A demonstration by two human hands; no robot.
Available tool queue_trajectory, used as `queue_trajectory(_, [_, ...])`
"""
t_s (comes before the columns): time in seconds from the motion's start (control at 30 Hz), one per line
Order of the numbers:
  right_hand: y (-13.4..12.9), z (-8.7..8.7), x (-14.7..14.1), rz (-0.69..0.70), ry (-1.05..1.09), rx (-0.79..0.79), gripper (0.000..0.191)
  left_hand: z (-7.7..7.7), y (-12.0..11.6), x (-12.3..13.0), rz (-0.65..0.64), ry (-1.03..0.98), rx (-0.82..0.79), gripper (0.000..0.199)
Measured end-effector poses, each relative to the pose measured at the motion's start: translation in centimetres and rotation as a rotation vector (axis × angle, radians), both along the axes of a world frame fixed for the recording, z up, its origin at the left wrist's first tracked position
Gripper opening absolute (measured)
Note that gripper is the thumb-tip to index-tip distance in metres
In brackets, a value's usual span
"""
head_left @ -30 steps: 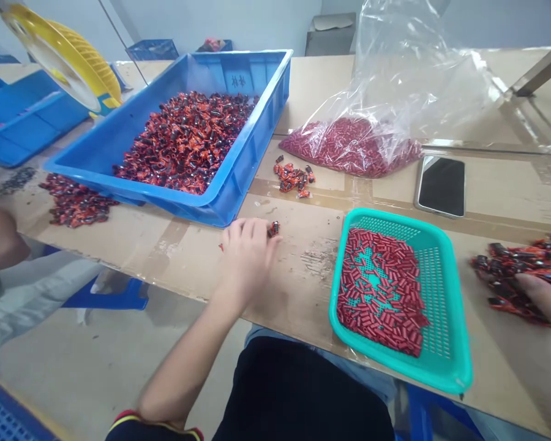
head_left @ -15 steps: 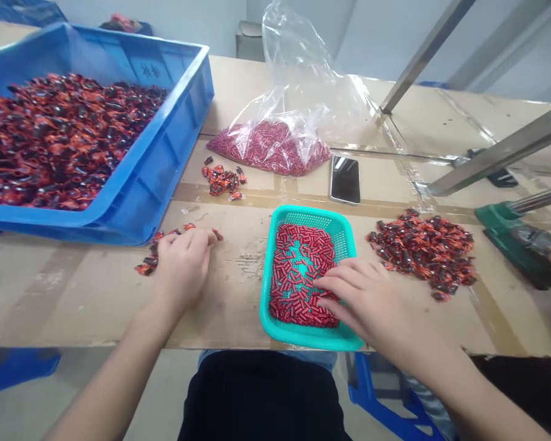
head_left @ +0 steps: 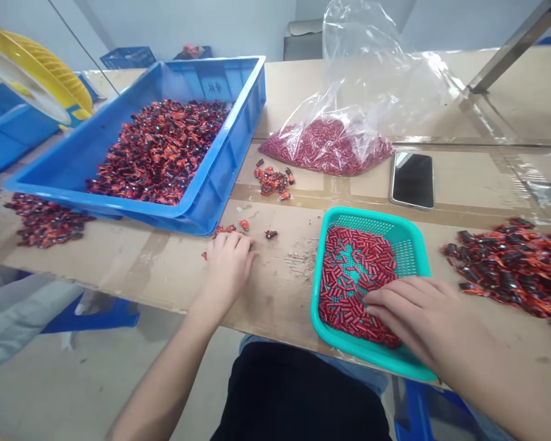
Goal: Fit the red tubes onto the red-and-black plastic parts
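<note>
My left hand (head_left: 229, 264) rests palm down on the cardboard-covered table, fingers curled over a few small black-and-orange pieces (head_left: 231, 228); its fingertips are hidden. Just right of it lies a single black-and-orange piece (head_left: 271, 234). My right hand (head_left: 416, 309) reaches over the near right rim of a green plastic basket (head_left: 319, 294). Thumb and fingers are drawn together at the small dark-red tubes (head_left: 349, 309) lying in the basket. Whatever sits between those fingertips is too small to make out.
A big blue crate (head_left: 224, 177) holds many black-and-orange pieces. Behind the basket are a clear bag of red tubes (head_left: 326, 147) and a phone (head_left: 412, 179). More pieces (head_left: 509, 269) are heaped at right. A yellow fan (head_left: 50, 67) and a metal post (head_left: 514, 46) stand farther back.
The view has swung left, so everything sits farther right and the fan shows. My left hand remains by the loose pieces, my right hand at the basket's tubes.
</note>
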State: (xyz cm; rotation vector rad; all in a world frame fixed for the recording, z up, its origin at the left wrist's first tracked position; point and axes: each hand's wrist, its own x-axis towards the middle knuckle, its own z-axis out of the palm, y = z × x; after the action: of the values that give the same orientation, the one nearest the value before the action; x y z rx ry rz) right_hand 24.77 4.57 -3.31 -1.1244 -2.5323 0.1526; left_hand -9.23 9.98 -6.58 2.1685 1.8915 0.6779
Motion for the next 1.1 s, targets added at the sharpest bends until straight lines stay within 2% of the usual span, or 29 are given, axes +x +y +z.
queue_trajectory(0.13, [-0.6, 0.9, -0.8, -0.047, 0.225, -0.065, 0.017, 0.8, -0.6, 0.6, -0.012, -0.29, 0.006, 0.012])
queue_trajectory(0.2, [-1.1, 1.5, -1.4, -0.069, 0.323, -0.132, 0.012, 1.3, -1.3, 1.2, -0.042, -0.499, -0.008, 0.011])
queue_trajectory(0.27, [-1.8, 2.1, -2.0, -0.06, 0.414, -0.195, 0.011, 1.8, -2.3, 2.0, -0.072, -0.734, -0.062, 0.019])
queue_trajectory(0.37, [-2.7, 2.7, -3.2, -0.035, 0.54, -0.293, 0.017, 2.4, -3.9, 3.6, -0.089, -1.072, -0.208, 0.034])
queue_trajectory(0.43, [-3.2, 2.7, -4.3, -0.018, 0.621, -0.352, 0.022, 2.7, -4.9, 4.8, -0.094, -1.248, -0.322, 0.036])
queue_trajectory(0.53, [-3.5, 2.3, -6.1, 0.014, 0.758, -0.405, 0.026, 3.2, -5.8, 6.5, -0.114, -1.449, -0.494, 0.028])
queue_trajectory(0.67, [-3.4, 1.5, -8.2, 0.007, 0.883, -0.349, 0.026, 3.7, -6.8, 8.0, -0.134, -1.769, -0.708, 0.015])
queue_trajectory(0.8, [-3.7, 1.3, -8.6, -0.014, 0.917, -0.281, 0.024, 4.1, -7.7, 8.4, -0.167, -1.761, -0.623, 0.016])
queue_trajectory(0.97, [-4.3, 1.9, -8.0, 0.019, 0.946, -0.227, 0.035, 5.2, -8.3, 7.9, -0.253, -1.539, -0.455, 0.01])
queue_trajectory(1.1, [-4.4, 2.3, -8.0, 0.042, 0.949, -0.222, 0.04, 5.5, -8.3, 7.5, -0.319, -1.523, -0.5, 0.014])
